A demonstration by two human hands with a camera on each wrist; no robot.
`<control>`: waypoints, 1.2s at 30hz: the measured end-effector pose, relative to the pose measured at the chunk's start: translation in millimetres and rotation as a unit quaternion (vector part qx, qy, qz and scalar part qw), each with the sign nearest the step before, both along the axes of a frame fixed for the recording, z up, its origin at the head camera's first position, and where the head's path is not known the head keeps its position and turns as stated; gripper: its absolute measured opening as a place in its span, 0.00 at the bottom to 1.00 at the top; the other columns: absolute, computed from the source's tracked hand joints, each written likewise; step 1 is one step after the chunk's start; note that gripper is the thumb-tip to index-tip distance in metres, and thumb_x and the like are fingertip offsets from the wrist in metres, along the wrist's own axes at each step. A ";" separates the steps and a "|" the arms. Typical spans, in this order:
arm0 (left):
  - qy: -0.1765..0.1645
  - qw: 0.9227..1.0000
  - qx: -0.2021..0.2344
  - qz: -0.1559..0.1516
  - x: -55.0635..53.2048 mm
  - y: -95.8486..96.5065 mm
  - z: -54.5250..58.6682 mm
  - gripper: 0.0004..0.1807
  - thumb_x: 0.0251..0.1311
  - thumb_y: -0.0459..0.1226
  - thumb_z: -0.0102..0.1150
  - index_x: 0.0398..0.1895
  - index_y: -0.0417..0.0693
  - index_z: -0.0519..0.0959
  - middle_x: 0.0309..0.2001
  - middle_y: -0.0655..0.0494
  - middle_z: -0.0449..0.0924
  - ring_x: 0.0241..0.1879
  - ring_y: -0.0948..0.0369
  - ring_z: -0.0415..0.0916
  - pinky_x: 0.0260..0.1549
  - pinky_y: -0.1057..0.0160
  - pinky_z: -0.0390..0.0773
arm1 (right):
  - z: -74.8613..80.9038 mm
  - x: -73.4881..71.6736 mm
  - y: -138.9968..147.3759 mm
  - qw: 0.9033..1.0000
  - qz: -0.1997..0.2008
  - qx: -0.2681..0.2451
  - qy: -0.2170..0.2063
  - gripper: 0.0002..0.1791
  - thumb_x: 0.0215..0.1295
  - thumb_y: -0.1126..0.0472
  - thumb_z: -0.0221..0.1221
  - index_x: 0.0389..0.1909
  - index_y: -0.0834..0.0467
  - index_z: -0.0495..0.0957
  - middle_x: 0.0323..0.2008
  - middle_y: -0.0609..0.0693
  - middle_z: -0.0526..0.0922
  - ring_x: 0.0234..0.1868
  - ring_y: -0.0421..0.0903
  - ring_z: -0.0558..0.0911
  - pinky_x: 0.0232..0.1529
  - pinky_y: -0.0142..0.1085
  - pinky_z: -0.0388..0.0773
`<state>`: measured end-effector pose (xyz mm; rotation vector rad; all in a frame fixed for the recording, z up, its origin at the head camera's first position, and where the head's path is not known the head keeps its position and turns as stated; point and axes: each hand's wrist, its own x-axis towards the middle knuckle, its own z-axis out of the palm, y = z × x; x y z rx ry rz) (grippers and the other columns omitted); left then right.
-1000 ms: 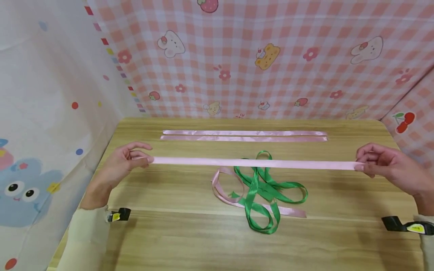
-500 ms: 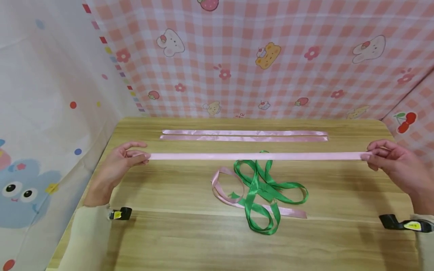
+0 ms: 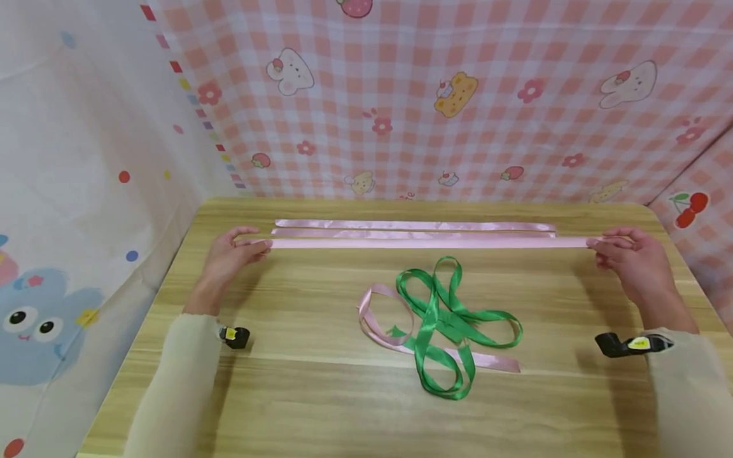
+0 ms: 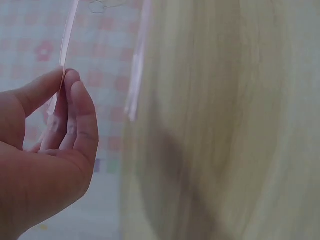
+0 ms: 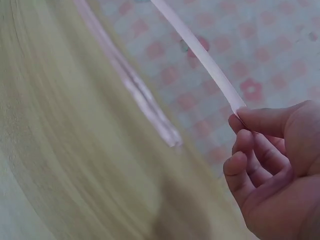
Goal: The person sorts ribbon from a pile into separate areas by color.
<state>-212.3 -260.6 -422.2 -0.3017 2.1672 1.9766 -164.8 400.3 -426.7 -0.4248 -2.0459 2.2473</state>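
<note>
A pale pink ribbon is stretched straight between my two hands, above the table. My left hand pinches its left end between thumb and fingers; in the left wrist view a short tail of ribbon hangs past the fingertips. My right hand pinches the other end, also plain in the right wrist view, where the held ribbon runs up from the thumb. Just behind it, two pink ribbon strips lie flat and parallel: a far strip and a nearer strip, partly hidden by the held ribbon.
A loosely looped green ribbon lies mid-table, over a curled pink ribbon. The wooden table meets a pink checked cloth at the back and a white printed cloth on the left.
Both hands have moved away from me toward the back of the table, carrying the stretched ribbon from over the green loops to beside the two strips. The lying ribbons have not moved.
</note>
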 end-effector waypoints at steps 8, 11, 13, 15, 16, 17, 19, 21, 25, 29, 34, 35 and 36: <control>-0.035 0.998 0.016 0.057 -27.4 12.9 -24.9 0.28 0.65 0.28 0.60 0.66 0.31 0.64 0.28 0.61 0.84 0.30 0.67 0.83 0.38 0.70 0.82 | -27.0 -22.6 -11.4 0.994 -0.015 0.080 -0.068 0.15 0.65 0.66 0.64 0.42 0.60 0.66 0.19 0.38 0.83 0.18 0.36 0.79 0.20 0.28 0.78; -0.046 0.996 0.008 0.080 -33.1 16.6 -31.5 0.26 0.65 0.27 0.60 0.65 0.31 0.67 0.28 0.62 0.83 0.29 0.68 0.83 0.36 0.72 0.82 | -34.6 -28.6 -15.8 0.989 -0.009 0.122 -0.088 0.13 0.66 0.66 0.62 0.41 0.60 0.65 0.18 0.37 0.81 0.17 0.35 0.78 0.20 0.28 0.78; -0.049 0.995 -0.008 0.086 -35.8 18.1 -34.4 0.24 0.65 0.28 0.60 0.64 0.32 0.70 0.27 0.63 0.83 0.29 0.69 0.82 0.33 0.73 0.81 | -37.7 -31.7 -18.3 0.982 -0.004 0.156 -0.102 0.12 0.67 0.64 0.61 0.40 0.59 0.65 0.17 0.37 0.80 0.17 0.34 0.77 0.20 0.28 0.77; -0.049 0.995 -0.024 0.087 -38.2 19.2 -36.1 0.23 0.66 0.29 0.59 0.63 0.33 0.72 0.27 0.64 0.84 0.28 0.70 0.82 0.31 0.74 0.81 | -39.2 -34.2 -20.4 0.977 -0.001 0.182 -0.110 0.12 0.68 0.63 0.61 0.40 0.58 0.65 0.16 0.37 0.79 0.17 0.33 0.76 0.19 0.28 0.76; -0.051 0.994 -0.030 0.087 -39.3 19.5 -36.5 0.22 0.66 0.30 0.59 0.63 0.34 0.73 0.27 0.65 0.84 0.28 0.70 0.82 0.30 0.74 0.81 | -39.5 -35.1 -21.5 0.978 -0.002 0.180 -0.109 0.13 0.68 0.63 0.61 0.40 0.58 0.64 0.16 0.37 0.78 0.17 0.34 0.76 0.19 0.28 0.76; -0.054 0.994 -0.036 0.088 -40.3 20.0 -36.7 0.22 0.67 0.31 0.59 0.63 0.35 0.73 0.27 0.65 0.84 0.28 0.71 0.81 0.29 0.75 0.80 | -39.6 -36.1 -22.4 0.979 -0.003 0.170 -0.108 0.13 0.68 0.63 0.61 0.40 0.59 0.64 0.15 0.38 0.78 0.16 0.34 0.76 0.18 0.28 0.75; -0.060 0.993 -0.042 0.092 -42.0 21.2 -36.5 0.21 0.67 0.32 0.59 0.62 0.36 0.74 0.27 0.64 0.83 0.28 0.71 0.81 0.28 0.75 0.79 | -39.8 -37.8 -23.9 0.984 -0.006 0.146 -0.103 0.13 0.67 0.65 0.61 0.40 0.60 0.64 0.15 0.39 0.78 0.15 0.35 0.75 0.17 0.28 0.74; -0.070 0.992 -0.036 0.099 -43.8 22.2 -36.2 0.21 0.68 0.32 0.59 0.62 0.36 0.74 0.26 0.63 0.84 0.27 0.71 0.81 0.26 0.75 0.78 | -40.4 -39.4 -25.1 0.987 -0.015 0.122 -0.099 0.13 0.67 0.66 0.61 0.39 0.61 0.64 0.14 0.40 0.78 0.14 0.35 0.75 0.16 0.28 0.74; -0.082 0.991 -0.028 0.105 -46.0 23.6 -34.6 0.20 0.68 0.32 0.59 0.62 0.36 0.75 0.25 0.61 0.83 0.25 0.70 0.80 0.22 0.74 0.76 | -41.2 -43.0 -26.5 0.990 -0.041 0.099 -0.096 0.13 0.65 0.67 0.62 0.39 0.60 0.64 0.14 0.40 0.77 0.13 0.36 0.75 0.14 0.28 0.73; -0.087 0.990 -0.037 0.109 -47.1 24.0 -33.7 0.19 0.67 0.33 0.60 0.60 0.38 0.77 0.24 0.62 0.83 0.23 0.71 0.80 0.20 0.75 0.75 | -42.6 -46.7 -27.8 0.987 -0.054 0.108 -0.104 0.13 0.66 0.67 0.62 0.38 0.59 0.64 0.14 0.40 0.77 0.12 0.36 0.76 0.14 0.29 0.73; -0.080 0.990 -0.057 0.106 -47.5 22.7 -35.3 0.17 0.68 0.35 0.60 0.57 0.38 0.79 0.23 0.63 0.83 0.22 0.71 0.79 0.20 0.75 0.75 | -43.2 -49.1 -29.9 0.986 -0.060 0.112 -0.107 0.13 0.66 0.66 0.62 0.38 0.57 0.65 0.13 0.40 0.77 0.12 0.36 0.75 0.13 0.29 0.71; -0.077 0.990 -0.058 0.104 -47.5 22.2 -35.9 0.17 0.68 0.36 0.60 0.57 0.39 0.79 0.23 0.63 0.83 0.23 0.71 0.79 0.20 0.75 0.75 | -43.3 -49.1 -30.0 0.987 -0.060 0.109 -0.104 0.12 0.66 0.66 0.62 0.38 0.57 0.65 0.13 0.40 0.77 0.11 0.36 0.74 0.13 0.28 0.71; -0.073 0.990 -0.058 0.104 -47.4 22.0 -36.3 0.16 0.68 0.36 0.60 0.56 0.39 0.79 0.24 0.63 0.83 0.23 0.71 0.79 0.21 0.75 0.76 | -43.3 -48.9 -29.9 0.987 -0.060 0.109 -0.101 0.12 0.66 0.66 0.62 0.37 0.57 0.65 0.13 0.40 0.77 0.11 0.36 0.74 0.13 0.28 0.71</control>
